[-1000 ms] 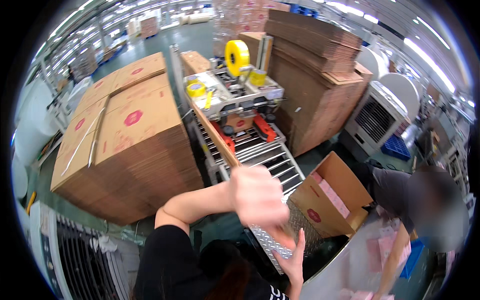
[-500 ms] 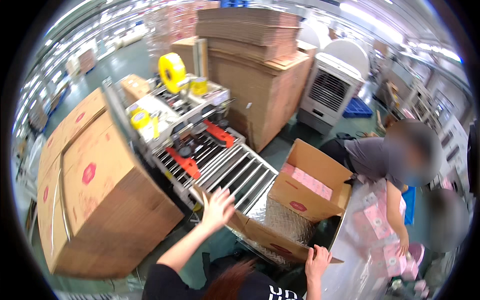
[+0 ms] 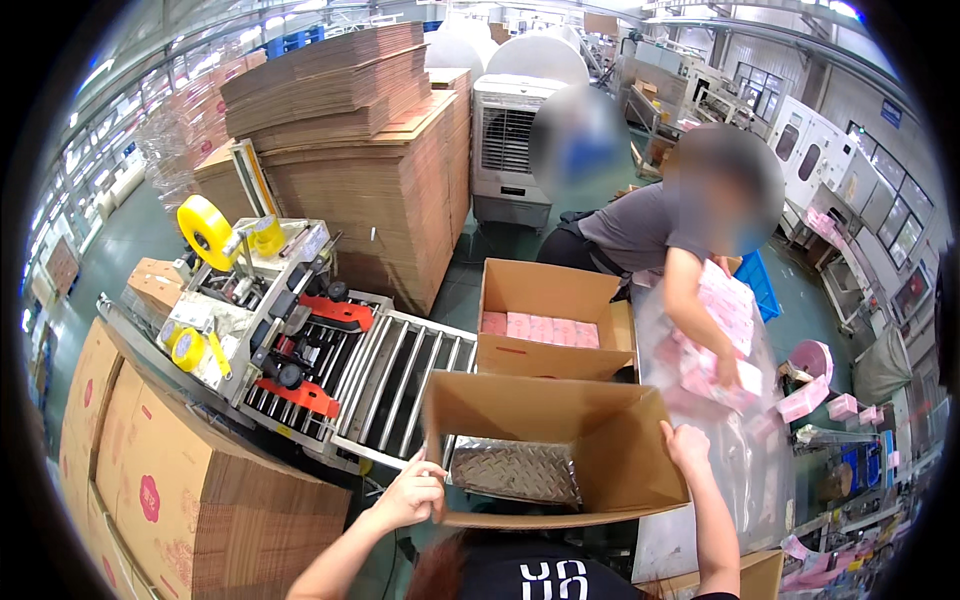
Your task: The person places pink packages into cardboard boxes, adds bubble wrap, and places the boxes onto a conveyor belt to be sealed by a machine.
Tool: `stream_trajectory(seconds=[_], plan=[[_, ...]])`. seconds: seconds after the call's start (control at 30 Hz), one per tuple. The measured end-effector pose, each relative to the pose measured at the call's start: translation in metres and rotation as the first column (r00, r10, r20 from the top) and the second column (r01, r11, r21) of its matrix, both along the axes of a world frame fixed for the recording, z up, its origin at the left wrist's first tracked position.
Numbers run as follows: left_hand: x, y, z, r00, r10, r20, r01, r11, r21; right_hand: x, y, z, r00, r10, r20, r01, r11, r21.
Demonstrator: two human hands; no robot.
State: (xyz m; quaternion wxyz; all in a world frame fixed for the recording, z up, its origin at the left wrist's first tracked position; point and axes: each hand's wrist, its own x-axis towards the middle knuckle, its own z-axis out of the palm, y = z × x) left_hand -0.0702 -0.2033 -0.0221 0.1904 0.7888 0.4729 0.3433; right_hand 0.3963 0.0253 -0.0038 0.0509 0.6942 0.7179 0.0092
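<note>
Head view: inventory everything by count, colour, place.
Held carton: one, brown, lower centre
Packed carton: one, brown, beyond it
Table: one, silvery, right
Packs: many, pink, in packed carton and on table
Partial carton: one, brown, bottom right
Tread plate: one, grey, seen through held carton
Roller conveyor: one, silver, left of cartons
Taping machine: one, white and grey, over conveyor
Tape rolls: at least three, yellow, on machine
Cardboard stacks: several, brown, left foreground and behind conveyor
Air cooler: one, pale grey, back centre
Large rolls: two or more, white, far back
Crate: one, blue, beyond table
Co-worker: one, grey top, leaning over table
Left hand: one, bare, carton's left edge
Right hand: one, bare, carton's right edge
</note>
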Motion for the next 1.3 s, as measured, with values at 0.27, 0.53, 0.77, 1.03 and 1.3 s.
stream_trajectory(seconds=[0.27,0.53,0.77,1.03,1.3], plan=[[0.094,0.055,-0.101,0.868,-0.496,0.016,0.490,0.851,-0.192,-0.018,-0.047,-0.106,0.855,0.193,-0.481,-0.487,0.617,-0.619],[0.084,0.089,-0.082,0.802,-0.466,-0.373,0.417,0.885,-0.209,-0.042,-0.083,-0.046,0.608,0.561,-0.561,-0.667,-0.022,-0.745],[0.063,0.178,-0.016,0.855,0.494,-0.159,-0.393,0.817,0.422,-0.049,-0.040,-0.086,0.805,0.488,-0.338,-0.543,0.835,-0.090],[0.053,0.038,-0.115,0.808,0.353,-0.473,-0.428,0.902,-0.058,-0.050,-0.094,-0.099,0.739,-0.233,-0.632,0.243,0.967,-0.073],[-0.185,0.035,-0.126,0.261,0.904,0.338,-0.608,0.426,-0.670,-0.081,-0.088,-0.276,0.351,-0.692,-0.631,0.068,0.691,-0.720]])
